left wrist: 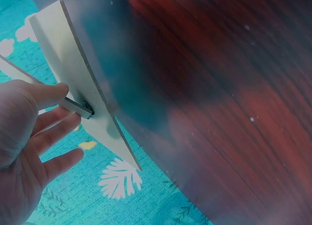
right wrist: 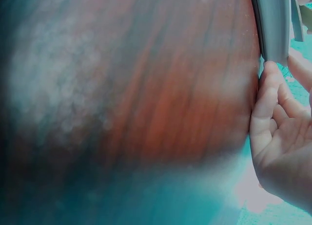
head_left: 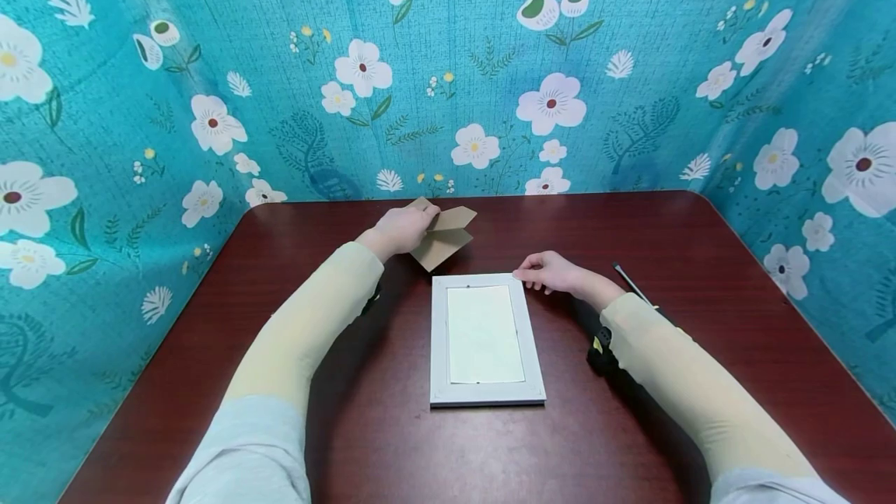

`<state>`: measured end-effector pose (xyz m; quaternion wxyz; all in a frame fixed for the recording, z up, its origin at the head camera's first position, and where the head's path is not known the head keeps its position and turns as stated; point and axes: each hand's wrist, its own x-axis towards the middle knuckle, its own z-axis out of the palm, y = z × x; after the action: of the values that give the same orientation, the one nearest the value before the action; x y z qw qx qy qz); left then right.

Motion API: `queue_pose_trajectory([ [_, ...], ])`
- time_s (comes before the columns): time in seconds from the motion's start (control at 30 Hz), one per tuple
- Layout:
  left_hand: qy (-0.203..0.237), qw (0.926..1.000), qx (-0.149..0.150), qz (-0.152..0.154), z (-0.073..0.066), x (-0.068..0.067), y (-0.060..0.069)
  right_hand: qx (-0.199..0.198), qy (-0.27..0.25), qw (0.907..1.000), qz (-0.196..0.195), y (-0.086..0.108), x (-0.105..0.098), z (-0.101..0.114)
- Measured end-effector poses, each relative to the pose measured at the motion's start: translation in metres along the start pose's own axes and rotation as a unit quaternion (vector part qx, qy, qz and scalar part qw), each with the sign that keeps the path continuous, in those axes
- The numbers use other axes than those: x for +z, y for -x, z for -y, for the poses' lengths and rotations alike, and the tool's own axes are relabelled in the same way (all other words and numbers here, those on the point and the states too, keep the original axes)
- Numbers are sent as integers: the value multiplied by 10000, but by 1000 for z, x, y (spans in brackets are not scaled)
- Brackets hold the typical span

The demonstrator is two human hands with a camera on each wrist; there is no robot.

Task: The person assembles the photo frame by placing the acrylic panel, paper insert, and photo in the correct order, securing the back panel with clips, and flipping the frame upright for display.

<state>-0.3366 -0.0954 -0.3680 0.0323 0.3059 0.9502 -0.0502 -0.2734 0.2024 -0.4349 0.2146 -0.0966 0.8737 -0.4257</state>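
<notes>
- My left hand (head_left: 404, 229) pinches a flat tan hinged board (head_left: 439, 248); a loose pinch could drop it.
- My right hand (head_left: 553, 271) pinches a white rectangular frame's (head_left: 439, 341) corner on the red-brown wooden table (head_left: 371, 449); tugging could skid it.

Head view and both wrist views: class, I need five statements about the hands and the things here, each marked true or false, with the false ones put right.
1. The left hand grips a brown board. True.
2. The right hand touches the far right corner of the white frame. True.
3. The white frame stands upright. False: it lies flat on the table.
4. The brown board lies underneath the white frame. False: it is in the left hand, beyond the frame's far edge.
5. A thin tool lies on the table to the right of the frame. True.
</notes>
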Motion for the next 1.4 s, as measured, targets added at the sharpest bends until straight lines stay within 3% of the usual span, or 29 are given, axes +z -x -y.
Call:
queue_pose_trajectory([
  [0.37,185,9998,-59,-103,11,-5,12,-35,-10,10000,-7,0,0,-2],
  [0.53,250,9995,65,-201,12,-7,20,-32,-41,10000,11,1,0,-2],
  [0.8,214,9974,506,-456,3,-13,32,-39,-95,9999,-29,1,-3,-2],
  [1.4,67,9945,948,-433,-19,-10,55,-92,-117,9999,-16,-2,1,-5],
])
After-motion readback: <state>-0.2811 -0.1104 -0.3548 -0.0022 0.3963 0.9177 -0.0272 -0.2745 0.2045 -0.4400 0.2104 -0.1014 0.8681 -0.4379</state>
